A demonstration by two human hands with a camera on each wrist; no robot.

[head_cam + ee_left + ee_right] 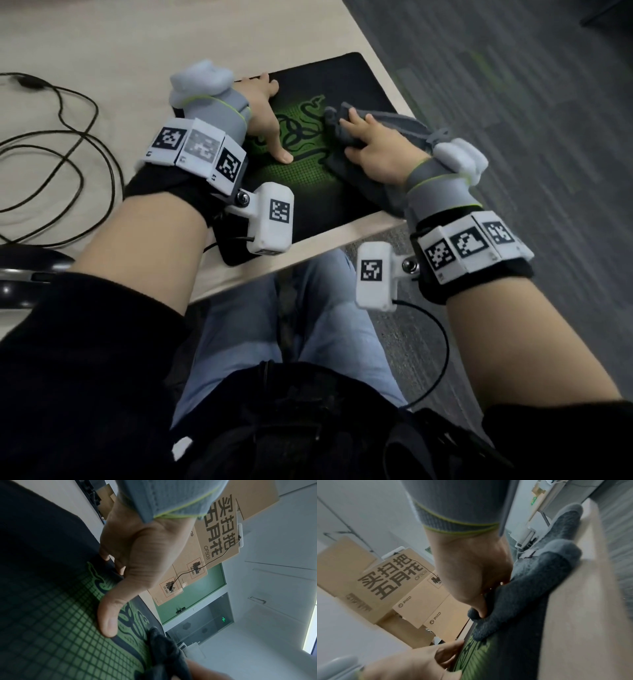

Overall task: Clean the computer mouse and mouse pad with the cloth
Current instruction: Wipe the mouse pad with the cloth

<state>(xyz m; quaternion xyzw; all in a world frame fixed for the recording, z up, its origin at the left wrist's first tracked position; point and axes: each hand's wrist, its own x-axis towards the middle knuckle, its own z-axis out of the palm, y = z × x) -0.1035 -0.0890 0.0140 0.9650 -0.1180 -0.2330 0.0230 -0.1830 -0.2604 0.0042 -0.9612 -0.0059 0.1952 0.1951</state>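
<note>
light: soft, even indoor | shadows: faint | wrist views: dim, motion-blurred, edges warped | head view: fairly sharp

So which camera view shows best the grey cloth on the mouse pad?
The head view: the cloth appears almost whole under the right hand, draped over the mouse pad edge. The right wrist view shows it close but blurred and partly hidden; the left wrist view catches only one dark corner.

— What's over on the left of the pale wooden table (102, 41)?
— A thin black cable (73, 137), lying in loose loops!
— And behind?
— Stacked brown cardboard boxes (388, 588), printed with dark lettering.
</note>
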